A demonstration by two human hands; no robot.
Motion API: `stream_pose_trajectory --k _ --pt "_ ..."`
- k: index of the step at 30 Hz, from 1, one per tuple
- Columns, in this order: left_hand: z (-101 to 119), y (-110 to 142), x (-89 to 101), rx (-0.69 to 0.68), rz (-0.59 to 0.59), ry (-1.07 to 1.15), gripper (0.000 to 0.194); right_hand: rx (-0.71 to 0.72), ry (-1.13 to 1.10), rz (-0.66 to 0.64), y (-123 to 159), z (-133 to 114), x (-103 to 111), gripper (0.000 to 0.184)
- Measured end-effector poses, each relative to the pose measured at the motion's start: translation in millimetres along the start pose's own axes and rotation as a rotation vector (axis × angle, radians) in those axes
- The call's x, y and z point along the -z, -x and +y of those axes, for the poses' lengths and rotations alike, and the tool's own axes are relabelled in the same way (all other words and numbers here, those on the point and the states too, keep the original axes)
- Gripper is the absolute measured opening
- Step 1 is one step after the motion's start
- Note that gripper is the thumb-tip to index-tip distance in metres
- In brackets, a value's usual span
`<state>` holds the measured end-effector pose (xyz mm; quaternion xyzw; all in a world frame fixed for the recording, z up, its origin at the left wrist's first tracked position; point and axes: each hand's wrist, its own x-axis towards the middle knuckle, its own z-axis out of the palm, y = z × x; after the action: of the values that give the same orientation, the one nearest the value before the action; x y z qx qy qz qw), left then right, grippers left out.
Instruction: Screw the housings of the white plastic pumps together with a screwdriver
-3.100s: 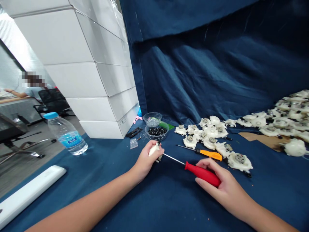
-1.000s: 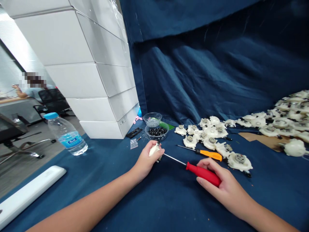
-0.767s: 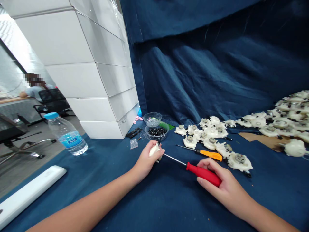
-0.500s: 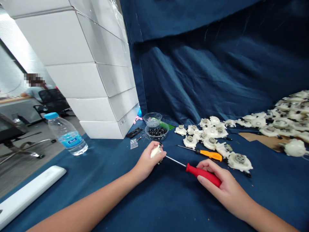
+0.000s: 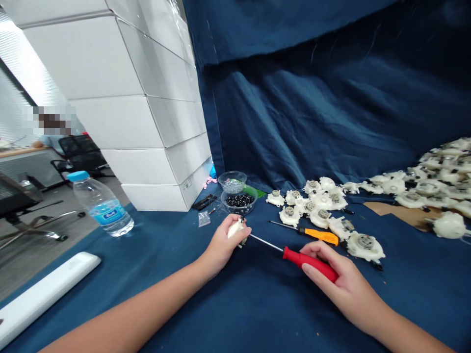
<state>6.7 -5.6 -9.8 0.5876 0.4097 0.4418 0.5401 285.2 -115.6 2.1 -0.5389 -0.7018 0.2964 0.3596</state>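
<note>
Dark blue cloth covers the bench (image 5: 257, 309), and a dark blue curtain (image 5: 301, 108) hangs behind it. Left hand (image 5: 222, 245): closed around a small off-white plastic part (image 5: 234, 229), held raised near the middle of the view, its lower portion partly hidden by the fingers. Right hand (image 5: 340, 274): fingers and thumb wrapped about the handle of a red screwdriver (image 5: 311, 263), whose shaft slants toward the held part; the tip is hidden at the left thumb, so contact cannot be confirmed.

Beyond the right hand lies an orange screwdriver (image 5: 321, 236), just beside a cluster of off-white motor housings (image 5: 324, 200). Farther right, a larger heap of similar housings (image 5: 434, 184) lies partly on brown cardboard (image 5: 403, 214). Beyond the left hand are a clear tub of small black pieces (image 5: 240, 201), a clear tub of small silvery pieces (image 5: 232, 183), and a small clear bag (image 5: 203, 219).

At left, a water bottle (image 5: 106, 211) with a blue cap stands near stacked white boxes (image 5: 136, 122); a long white object (image 5: 47, 299) lies nearer the viewer. In the background, a person (image 5: 55, 141) sits in a black chair (image 5: 81, 151).
</note>
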Motion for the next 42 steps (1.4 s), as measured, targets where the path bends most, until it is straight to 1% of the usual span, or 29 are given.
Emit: stream_pose_trajectory --k 7,17,23,36,42 --pt "-0.4 -0.4 -0.5 0.000 0.005 -0.002 0.039 -0.012 0.003 0.009 -0.4 1.0 -0.5 0.023" --pt "0.7 0.6 -0.2 -0.012 -0.024 -0.023 0.037 -0.009 0.015 0.020 0.4 -0.9 1.1 0.022" --pt "-1.0 0.4 -0.1 -0.010 -0.057 -0.018 0.038 -0.015 0.013 0.002 -0.8 -1.4 0.7 0.021" --pt "-1.4 -0.2 0.9 -0.009 -0.022 0.009 0.037 -0.031 -0.002 -0.017 0.6 0.0 0.6 0.020" --pt "0.9 0.8 -0.3 -0.017 -0.041 -0.007 0.037 -0.042 -0.019 -0.032 0.4 -0.4 0.9 0.021"
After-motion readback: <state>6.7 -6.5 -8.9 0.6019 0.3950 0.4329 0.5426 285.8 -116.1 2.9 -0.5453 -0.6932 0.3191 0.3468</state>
